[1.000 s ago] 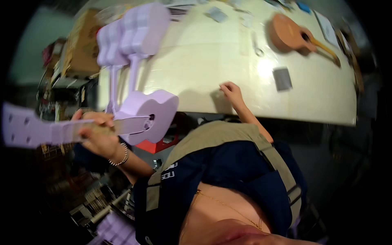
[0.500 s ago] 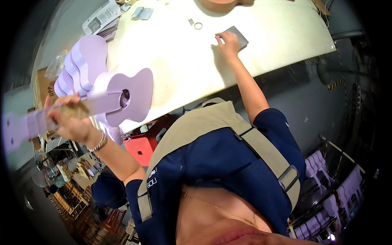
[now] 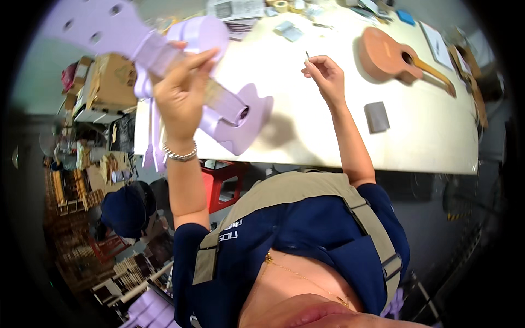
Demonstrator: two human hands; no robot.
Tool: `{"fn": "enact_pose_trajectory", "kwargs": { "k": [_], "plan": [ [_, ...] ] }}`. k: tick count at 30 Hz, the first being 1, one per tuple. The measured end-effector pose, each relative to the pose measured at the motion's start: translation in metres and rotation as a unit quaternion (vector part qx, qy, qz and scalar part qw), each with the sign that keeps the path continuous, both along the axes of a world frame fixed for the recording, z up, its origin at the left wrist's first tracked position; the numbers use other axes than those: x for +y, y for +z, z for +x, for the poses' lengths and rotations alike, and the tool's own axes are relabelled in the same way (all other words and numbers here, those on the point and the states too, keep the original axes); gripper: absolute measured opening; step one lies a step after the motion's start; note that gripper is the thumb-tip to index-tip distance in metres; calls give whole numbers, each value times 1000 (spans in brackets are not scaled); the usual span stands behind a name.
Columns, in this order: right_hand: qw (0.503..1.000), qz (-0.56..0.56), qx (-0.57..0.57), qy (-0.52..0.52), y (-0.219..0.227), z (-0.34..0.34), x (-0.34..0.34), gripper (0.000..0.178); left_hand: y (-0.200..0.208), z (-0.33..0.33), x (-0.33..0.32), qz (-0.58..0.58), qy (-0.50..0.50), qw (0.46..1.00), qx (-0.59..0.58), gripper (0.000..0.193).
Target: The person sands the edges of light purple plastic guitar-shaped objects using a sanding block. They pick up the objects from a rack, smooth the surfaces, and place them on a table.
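wearing a dark blue top under tan straps, the person fills the near part of the view, both forearms reaching up toward the far side. on the left, the left hand (image 3: 180, 98) is raised with a silver bracelet (image 3: 180, 154) on its wrist, and its fingers (image 3: 194, 63) are wrapped shut around the neck of a lilac ukulele (image 3: 240, 117). the instrument slants from its headstock at the far left down to its body, which hangs over the near left part of the white surface (image 3: 426, 142); whether the body touches that surface cannot be told. more lilac ukulele parts (image 3: 205, 33) sit behind the hand, at the surface's left end. to the right, the right hand (image 3: 325, 74) is lifted above the surface with its fingertips pinched on a small thin metal piece (image 3: 307, 54), too small to identify. a grey rectangular block (image 3: 377, 116) lies on the surface just right of that forearm. farther off to the right lies a brown ukulele (image 3: 396, 57), well apart from both hands. papers and small oddments crowd the far edge. cardboard boxes (image 3: 112, 82) stand off the surface at far left.
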State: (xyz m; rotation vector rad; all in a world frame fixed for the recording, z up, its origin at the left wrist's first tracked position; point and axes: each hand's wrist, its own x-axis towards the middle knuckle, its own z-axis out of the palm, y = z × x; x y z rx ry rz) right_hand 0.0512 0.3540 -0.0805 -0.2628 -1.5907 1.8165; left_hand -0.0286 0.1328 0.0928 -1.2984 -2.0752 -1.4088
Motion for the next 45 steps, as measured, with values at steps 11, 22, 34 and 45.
{"fn": "enact_pose_trajectory", "kwargs": {
  "k": [11,22,34,45],
  "plan": [
    [945,244,189,106,120,3,-63,9,9,10,-3,-42,-49,998,22,25],
    [879,436,102,-164,130,-2,-83,13,-7,10,-3,16,-14,998,53,8],
    [983,-31,181,19,119,-16,-60,30,-11,16,-18,85,32,995,-29,9],
    [957,233,174,0,140,-19,-83,13,-12,18,-4,81,15,990,-118,14]
  ]
}}
